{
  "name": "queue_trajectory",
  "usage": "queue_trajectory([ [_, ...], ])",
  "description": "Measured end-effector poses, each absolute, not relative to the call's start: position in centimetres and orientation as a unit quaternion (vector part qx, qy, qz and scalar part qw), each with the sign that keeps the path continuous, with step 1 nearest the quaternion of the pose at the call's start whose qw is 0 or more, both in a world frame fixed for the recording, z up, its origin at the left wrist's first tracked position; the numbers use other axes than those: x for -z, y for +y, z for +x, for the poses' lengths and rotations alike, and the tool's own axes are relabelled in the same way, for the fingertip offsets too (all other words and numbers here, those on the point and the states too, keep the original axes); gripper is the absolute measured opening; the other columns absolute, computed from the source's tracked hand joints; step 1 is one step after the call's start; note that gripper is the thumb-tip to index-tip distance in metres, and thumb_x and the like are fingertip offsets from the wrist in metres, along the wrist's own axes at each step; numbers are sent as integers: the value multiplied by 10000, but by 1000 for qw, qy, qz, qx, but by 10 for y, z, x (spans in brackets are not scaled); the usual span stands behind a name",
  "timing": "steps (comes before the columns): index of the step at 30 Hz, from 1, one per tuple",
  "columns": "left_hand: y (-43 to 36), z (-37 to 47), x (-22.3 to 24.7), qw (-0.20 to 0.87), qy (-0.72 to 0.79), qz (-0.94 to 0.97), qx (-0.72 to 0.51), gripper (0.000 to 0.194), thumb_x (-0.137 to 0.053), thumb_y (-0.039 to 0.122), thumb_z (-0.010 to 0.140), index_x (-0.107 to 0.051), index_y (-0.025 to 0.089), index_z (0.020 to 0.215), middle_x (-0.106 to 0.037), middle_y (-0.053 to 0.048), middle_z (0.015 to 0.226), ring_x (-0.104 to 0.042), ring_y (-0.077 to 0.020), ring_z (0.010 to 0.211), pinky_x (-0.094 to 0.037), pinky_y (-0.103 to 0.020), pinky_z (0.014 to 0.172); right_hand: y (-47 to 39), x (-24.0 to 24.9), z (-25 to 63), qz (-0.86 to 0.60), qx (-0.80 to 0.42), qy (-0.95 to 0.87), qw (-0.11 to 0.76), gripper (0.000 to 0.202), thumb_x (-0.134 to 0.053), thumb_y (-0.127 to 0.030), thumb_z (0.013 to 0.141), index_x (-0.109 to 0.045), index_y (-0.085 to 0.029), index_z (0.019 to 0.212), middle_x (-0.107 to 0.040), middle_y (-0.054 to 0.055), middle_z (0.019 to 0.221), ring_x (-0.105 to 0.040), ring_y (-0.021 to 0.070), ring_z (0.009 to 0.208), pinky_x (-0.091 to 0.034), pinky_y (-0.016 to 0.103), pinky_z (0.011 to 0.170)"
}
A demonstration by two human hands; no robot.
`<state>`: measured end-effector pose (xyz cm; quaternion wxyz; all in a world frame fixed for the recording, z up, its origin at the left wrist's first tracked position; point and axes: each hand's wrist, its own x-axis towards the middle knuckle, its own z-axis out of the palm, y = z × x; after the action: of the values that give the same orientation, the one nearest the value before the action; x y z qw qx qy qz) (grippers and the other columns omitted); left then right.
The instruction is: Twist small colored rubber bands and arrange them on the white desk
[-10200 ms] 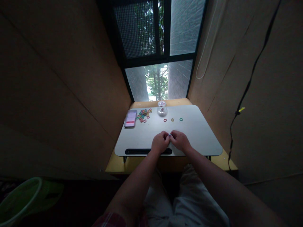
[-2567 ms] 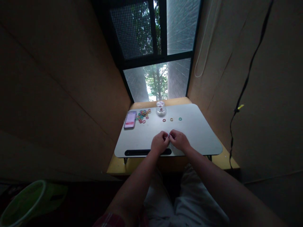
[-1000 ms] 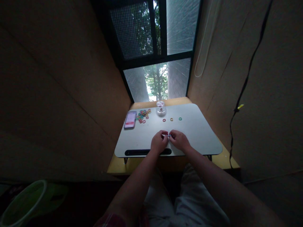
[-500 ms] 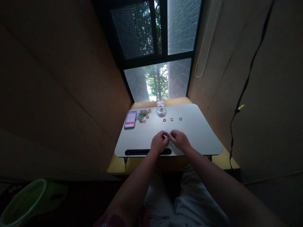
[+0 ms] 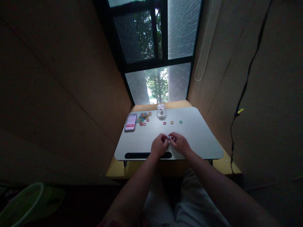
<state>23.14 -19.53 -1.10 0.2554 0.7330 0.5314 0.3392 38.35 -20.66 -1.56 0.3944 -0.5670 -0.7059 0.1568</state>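
My left hand [image 5: 160, 145] and my right hand [image 5: 179, 143] meet above the white folding table [image 5: 201, 138]. Between their fingertips is a small bluish-white item [image 5: 169, 137], too small to make out; the fingers of both are pinched on it. Just beyond my hands lie a red ring [image 5: 164, 123], a yellow ring [image 5: 172, 122] and a green ring [image 5: 181, 122] in a row. Behind them stands a clear rounded container [image 5: 161, 112]. A pile of coloured rings [image 5: 144, 118] lies to the left of that container.
A phone-like device [image 5: 130, 122] with a blurred screen lies at the table's left edge. A black slot [image 5: 137, 155] runs along the front edge. The window [image 5: 157, 83] is behind the table, a black cable [image 5: 246, 80] hangs at right, and a green basket [image 5: 33, 205] is at lower left.
The fingertips have parted slightly, and the bluish-white item between them now shows. The whole view has shifted a little, with the table lower in the picture.
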Motion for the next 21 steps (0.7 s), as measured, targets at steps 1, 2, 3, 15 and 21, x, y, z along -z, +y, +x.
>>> queue_trajectory([
  [1,-195,231,12,255,530,734,-341,157,-514,340,840,-585,203,868,-616,21,729,-536,-107,650,-373,-225,601,-206,16,384,-562,-158,-711,391,157,-523,-226,792,-628,-217,909,-626,-3,765,-527,124,638,-392,235,641],
  [2,-195,231,13,256,528,734,-341,153,-516,337,839,-586,204,868,-616,21,728,-535,-107,649,-374,-226,602,-206,17,384,-560,-157,-714,389,146,-526,-234,793,-633,-217,891,-630,2,776,-535,130,659,-395,238,648],
  [3,-194,231,14,255,526,735,-344,152,-516,337,839,-587,206,868,-618,21,732,-537,-107,654,-376,-226,606,-205,17,384,-559,-155,-717,387,130,-529,-243,794,-635,-216,862,-631,6,772,-541,136,676,-397,241,655],
  [15,-196,232,12,251,534,731,-342,170,-519,361,840,-590,207,855,-626,18,734,-547,-110,661,-378,-228,612,-205,18,384,-572,-129,-719,373,123,-517,-267,805,-599,-204,739,-590,2,694,-513,135,648,-360,242,628],
  [21,-195,232,11,243,536,733,-341,149,-518,339,844,-581,203,851,-626,16,739,-551,-112,667,-381,-229,619,-204,18,383,-578,-113,-721,365,151,-511,-261,803,-559,-199,674,-569,1,657,-485,130,618,-329,239,598],
])
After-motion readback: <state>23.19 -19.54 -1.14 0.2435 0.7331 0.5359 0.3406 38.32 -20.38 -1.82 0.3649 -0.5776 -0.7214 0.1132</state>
